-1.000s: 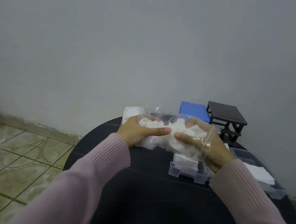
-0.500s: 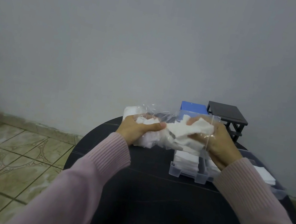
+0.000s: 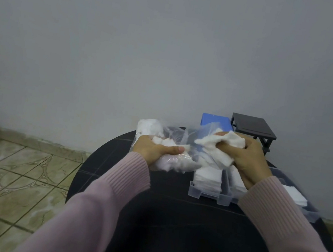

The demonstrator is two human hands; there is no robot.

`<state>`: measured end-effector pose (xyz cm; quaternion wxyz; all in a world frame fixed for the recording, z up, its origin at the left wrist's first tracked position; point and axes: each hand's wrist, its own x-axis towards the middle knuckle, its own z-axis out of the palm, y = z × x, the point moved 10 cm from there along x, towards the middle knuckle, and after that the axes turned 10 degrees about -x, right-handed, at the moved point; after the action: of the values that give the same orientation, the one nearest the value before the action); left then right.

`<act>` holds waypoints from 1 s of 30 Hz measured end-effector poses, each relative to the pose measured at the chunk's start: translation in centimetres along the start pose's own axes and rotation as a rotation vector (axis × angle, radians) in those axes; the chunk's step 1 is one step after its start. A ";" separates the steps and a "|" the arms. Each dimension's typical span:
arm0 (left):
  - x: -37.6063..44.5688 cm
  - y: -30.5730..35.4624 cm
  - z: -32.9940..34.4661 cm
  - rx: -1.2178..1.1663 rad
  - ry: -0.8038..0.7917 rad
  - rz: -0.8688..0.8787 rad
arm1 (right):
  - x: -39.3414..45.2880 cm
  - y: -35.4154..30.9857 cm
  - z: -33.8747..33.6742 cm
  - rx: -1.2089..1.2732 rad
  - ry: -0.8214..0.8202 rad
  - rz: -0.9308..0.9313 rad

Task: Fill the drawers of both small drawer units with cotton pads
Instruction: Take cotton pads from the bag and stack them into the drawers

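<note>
Soft white cotton pads (image 3: 219,147), light and crushable, bunch in the right hand (image 3: 247,158); the left hand (image 3: 153,150) grips the crinkly clear plastic bag (image 3: 170,148).

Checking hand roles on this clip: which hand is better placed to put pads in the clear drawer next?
Probably the right hand: it grips a bunch of cotton pads just above the clear drawer, while the left hand holds the plastic bag.

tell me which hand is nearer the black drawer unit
Right. The right hand, gripping cotton pads, is just in front of the black unit; the left hand holds the bag farther left.
</note>
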<state>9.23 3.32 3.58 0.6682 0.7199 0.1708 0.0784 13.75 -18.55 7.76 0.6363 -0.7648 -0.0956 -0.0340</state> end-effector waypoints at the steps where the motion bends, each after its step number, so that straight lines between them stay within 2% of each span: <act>1: 0.2 -0.5 -0.1 0.020 0.003 -0.036 | 0.1 0.1 -0.5 0.009 0.026 0.004; 4: 0.4 -1.7 -0.4 0.055 0.014 -0.111 | 0.1 0.7 -1.4 0.043 0.086 0.036; 8: 1.0 -2.6 -1.3 0.092 0.092 -0.129 | 0.0 1.1 -1.6 0.087 0.090 0.073; 13: 1.0 -4.5 -1.7 0.127 0.116 -0.169 | -0.3 1.5 -1.0 0.004 0.037 0.073; 19: 1.2 -4.2 -2.0 0.202 0.150 -0.153 | -0.5 2.1 0.1 0.017 -0.009 0.105; 22: 1.1 -3.7 -1.9 0.218 0.160 -0.116 | -0.6 2.2 0.4 0.060 -0.025 0.119; 26: 1.1 -3.0 -1.4 0.231 0.143 -0.061 | -0.7 2.0 1.8 0.128 -0.128 0.127; 30: 0.7 -0.5 -0.7 0.286 0.154 0.126 | -0.7 2.2 2.6 0.140 -0.165 0.146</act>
<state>9.55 4.29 3.03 0.5377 0.8087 0.1856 0.1499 13.34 -16.45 4.98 0.6790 -0.7234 -0.0941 0.0821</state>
